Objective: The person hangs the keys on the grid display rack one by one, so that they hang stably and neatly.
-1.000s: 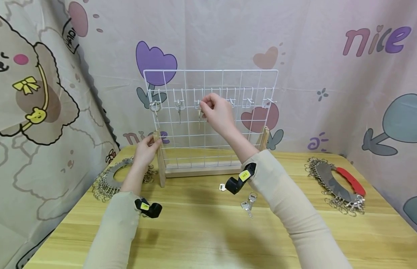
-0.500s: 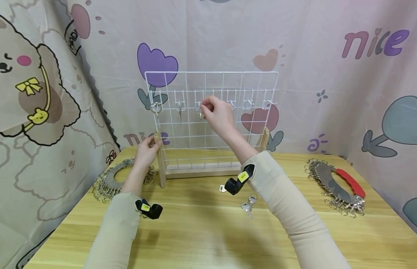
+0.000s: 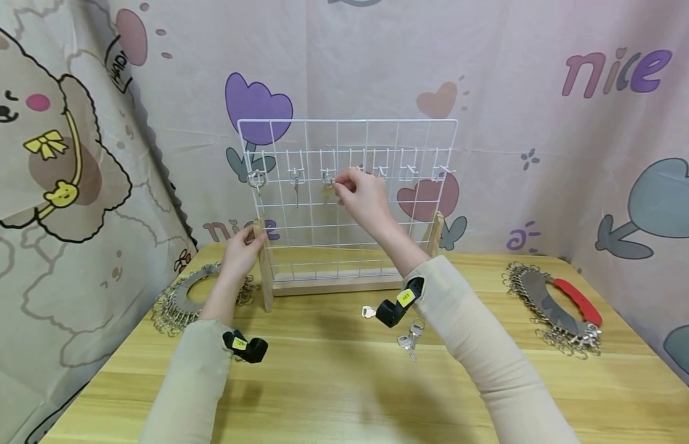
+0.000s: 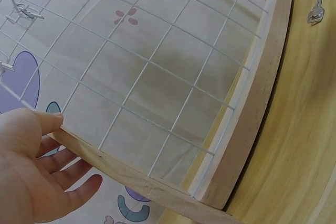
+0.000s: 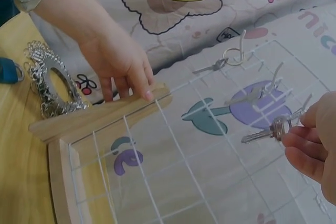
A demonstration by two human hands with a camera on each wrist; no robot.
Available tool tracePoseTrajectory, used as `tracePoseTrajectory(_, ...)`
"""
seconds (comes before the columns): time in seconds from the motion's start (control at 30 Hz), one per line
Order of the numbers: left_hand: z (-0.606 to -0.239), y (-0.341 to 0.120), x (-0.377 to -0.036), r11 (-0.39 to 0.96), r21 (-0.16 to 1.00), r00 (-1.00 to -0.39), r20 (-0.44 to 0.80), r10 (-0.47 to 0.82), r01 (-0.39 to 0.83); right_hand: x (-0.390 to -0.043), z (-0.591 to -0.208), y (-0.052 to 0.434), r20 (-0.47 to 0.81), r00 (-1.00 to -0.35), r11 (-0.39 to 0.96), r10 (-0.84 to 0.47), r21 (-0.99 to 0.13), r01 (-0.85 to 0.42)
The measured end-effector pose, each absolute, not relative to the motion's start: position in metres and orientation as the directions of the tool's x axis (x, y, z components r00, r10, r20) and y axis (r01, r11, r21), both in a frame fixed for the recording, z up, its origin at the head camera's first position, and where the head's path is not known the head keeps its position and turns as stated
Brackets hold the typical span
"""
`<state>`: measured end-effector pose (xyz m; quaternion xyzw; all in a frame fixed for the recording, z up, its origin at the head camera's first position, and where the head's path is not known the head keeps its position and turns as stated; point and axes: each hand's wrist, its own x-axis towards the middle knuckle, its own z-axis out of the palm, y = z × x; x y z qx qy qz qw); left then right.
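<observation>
Left hand [image 3: 241,251]: pinched pale wooden post [image 4: 131,176].
Right hand [image 3: 366,198]: fingers curled at silver metal key [image 5: 262,135]; grip unclear.
Key: at white wire grid's [image 3: 337,226] third hook [image 3: 327,171] from left.
Change: right hand dropped slightly, ring [image 3: 326,179] showed; probably hooked.

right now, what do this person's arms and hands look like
The left sleeve and right sleeve are long, plain and cream. Near each cuff sits a black device with a yellow label, its print too small to read. The left hand and right hand are bare, without gloves.
</observation>
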<state>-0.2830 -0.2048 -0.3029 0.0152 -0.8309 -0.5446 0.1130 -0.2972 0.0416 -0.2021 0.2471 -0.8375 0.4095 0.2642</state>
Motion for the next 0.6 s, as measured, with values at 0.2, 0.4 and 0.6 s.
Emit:
tracePoseTrajectory(0.2,-0.303,-0.205,-0.283,0.397,0.912,-0.974,0.172,-0.147,0.101,-0.297,-0.214,0.054,0.607,-0.769,0.521,-0.200,-0.599,-0.608)
tracePoseTrajectory(0.4,-0.304,-0.205,-0.285,0.393,0.912,-0.972,0.186,-0.145,0.116,-0.297,-0.230,0.072,0.592,-0.780,0.532,-0.203,-0.602,-0.596)
tracePoseTrajectory(0.6,-0.304,-0.205,-0.285,0.394,0.912,-0.971,0.187,-0.148,0.116,-0.296,-0.254,0.092,0.531,-0.821,0.526,-0.211,-0.646,-0.553)
